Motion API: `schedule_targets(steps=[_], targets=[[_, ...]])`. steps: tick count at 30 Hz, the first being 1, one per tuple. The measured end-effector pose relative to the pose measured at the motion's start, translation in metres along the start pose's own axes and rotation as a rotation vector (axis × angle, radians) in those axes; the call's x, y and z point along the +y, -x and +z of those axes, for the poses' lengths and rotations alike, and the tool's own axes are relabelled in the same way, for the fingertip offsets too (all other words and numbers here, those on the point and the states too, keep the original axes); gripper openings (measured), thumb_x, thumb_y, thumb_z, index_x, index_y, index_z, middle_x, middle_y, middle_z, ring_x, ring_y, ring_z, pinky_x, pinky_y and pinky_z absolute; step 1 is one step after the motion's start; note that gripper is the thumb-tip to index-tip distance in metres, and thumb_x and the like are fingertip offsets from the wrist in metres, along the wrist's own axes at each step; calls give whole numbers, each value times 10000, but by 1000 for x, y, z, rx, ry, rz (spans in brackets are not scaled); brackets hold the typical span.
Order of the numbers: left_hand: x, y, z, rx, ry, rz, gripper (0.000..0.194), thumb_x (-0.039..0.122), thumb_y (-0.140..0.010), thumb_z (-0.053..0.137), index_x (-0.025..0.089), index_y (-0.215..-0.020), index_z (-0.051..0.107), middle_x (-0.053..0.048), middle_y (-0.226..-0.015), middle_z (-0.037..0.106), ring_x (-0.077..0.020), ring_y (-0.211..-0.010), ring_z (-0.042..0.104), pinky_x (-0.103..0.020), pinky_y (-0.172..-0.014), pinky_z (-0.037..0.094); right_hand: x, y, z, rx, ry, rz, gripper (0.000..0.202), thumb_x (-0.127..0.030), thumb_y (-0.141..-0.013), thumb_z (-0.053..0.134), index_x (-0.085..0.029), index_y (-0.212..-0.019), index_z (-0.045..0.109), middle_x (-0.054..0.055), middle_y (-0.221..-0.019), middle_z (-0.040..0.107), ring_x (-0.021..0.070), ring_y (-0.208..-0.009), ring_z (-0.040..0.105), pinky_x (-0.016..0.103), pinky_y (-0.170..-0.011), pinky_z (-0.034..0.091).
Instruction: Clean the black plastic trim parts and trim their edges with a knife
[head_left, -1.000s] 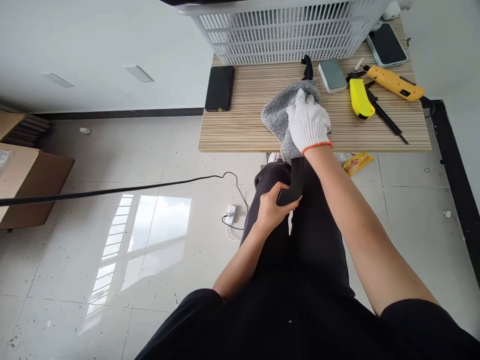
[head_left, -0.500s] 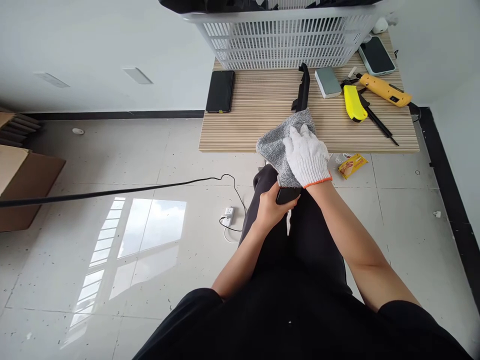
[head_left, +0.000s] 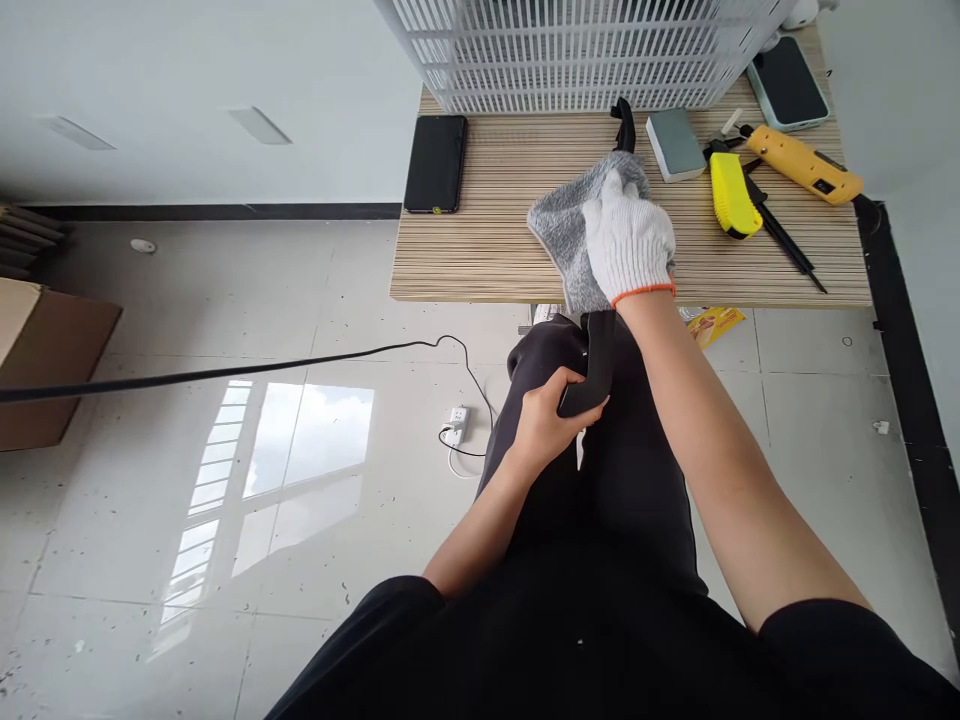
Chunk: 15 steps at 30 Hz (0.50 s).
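My bare left hand (head_left: 551,418) is closed around the near end of a long black plastic part (head_left: 600,355) above my lap. The part reaches away from me over the table edge, and its hooked far end shows beyond the cloth. In a white knitted glove with an orange cuff, my right hand (head_left: 630,240) grips a grey cloth (head_left: 566,225) pressed over the part's middle. The cloth hides that stretch, and most of the gloved fingertips are hard to make out.
On the wooden table (head_left: 495,260) are a black phone (head_left: 436,163), a grey-green block (head_left: 676,145), a yellow-handled cutter (head_left: 733,195), an orange power tool (head_left: 806,165) and another phone (head_left: 787,85). A white basket (head_left: 600,60) stands behind. A power strip (head_left: 456,427) and cable lie on the floor.
My right hand and the cloth have slid away from me along the black part, uncovering more of its near end. My left hand keeps its hold. The view has shifted slightly.
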<state>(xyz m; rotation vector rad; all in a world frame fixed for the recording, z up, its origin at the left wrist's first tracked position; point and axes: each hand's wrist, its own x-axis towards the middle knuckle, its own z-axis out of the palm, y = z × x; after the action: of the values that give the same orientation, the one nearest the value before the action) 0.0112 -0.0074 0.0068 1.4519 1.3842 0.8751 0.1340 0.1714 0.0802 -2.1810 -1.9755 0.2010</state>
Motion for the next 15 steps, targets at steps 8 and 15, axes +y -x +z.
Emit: schedule_targets(steps=[8, 15], targets=[[2, -1, 0, 3, -26, 14, 248, 335, -760, 784, 221, -836, 577, 68, -676, 682, -93, -584, 654, -195, -584, 495, 1, -66, 3, 20, -68, 103, 563, -454, -1009, 295, -133, -1442, 457, 216, -1331, 630, 336, -1116, 596, 517, -857, 471], [0, -1, 1, 1, -25, 17, 249, 345, -759, 779, 221, -845, 580, 63, -681, 675, -98, -587, 641, -200, -574, 483, 1, -70, 4, 28, -39, 103, 539, -452, -1035, 285, -138, -1443, 444, 201, -1370, 604, 316, -1122, 608, 514, -918, 476]])
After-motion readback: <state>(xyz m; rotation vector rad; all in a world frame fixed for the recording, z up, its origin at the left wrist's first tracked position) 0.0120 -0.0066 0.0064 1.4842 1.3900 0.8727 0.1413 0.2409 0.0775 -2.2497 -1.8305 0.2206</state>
